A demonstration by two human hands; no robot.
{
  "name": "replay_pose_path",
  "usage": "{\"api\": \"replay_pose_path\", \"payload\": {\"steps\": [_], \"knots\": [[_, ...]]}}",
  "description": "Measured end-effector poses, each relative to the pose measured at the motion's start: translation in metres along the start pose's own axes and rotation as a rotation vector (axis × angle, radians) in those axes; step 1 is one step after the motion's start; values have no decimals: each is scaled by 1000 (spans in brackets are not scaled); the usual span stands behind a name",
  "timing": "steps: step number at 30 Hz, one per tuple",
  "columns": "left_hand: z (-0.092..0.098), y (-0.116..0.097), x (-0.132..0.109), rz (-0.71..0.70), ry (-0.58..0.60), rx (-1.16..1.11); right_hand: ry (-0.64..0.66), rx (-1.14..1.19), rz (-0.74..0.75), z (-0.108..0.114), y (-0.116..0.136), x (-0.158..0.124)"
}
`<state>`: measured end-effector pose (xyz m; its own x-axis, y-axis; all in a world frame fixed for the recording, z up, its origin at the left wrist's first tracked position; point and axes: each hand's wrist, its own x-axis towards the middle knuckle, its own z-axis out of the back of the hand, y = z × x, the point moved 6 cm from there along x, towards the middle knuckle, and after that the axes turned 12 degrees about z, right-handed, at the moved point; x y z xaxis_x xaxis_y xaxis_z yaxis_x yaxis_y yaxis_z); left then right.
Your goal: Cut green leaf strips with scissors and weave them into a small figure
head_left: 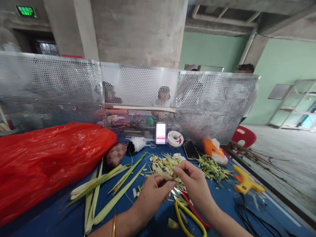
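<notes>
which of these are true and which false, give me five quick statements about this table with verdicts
1. The left hand and right hand both grip a green strip. True.
2. The plastic bag is blue. False: the plastic bag is red.
3. A dark phone lies between the white roll and the orange tissue pack. True.
4. The glue gun is black. False: the glue gun is mainly yellow.
5. A bracelet circles the right wrist. False: the bracelet circles the left.

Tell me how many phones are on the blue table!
2. The bright phone is just left of the white spool; the dark phone lies between that spool and the orange tissue pack. Others may be hidden, perhaps under the red bag.
</notes>
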<state>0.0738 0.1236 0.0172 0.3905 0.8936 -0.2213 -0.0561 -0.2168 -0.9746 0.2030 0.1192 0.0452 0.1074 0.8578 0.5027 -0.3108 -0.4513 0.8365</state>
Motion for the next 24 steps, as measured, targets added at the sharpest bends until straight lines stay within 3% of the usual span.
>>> {"api": "replay_pose_path", "payload": {"steps": [3, 13, 19, 24], "knots": [[-4, -1, -2, -40, 54, 65, -48, -6, -4, 3, -3, -2], [-11, -4, -6, 35, 192, 71, -61, -36, -18, 5, -7, -3], [-3, 3, -3, 116, 141, -116, 8, 26, -30, 6, -8, 6], [2, -4, -3, 88, 86, -79, -78, -178, 176, 24, 3, 12]]}}
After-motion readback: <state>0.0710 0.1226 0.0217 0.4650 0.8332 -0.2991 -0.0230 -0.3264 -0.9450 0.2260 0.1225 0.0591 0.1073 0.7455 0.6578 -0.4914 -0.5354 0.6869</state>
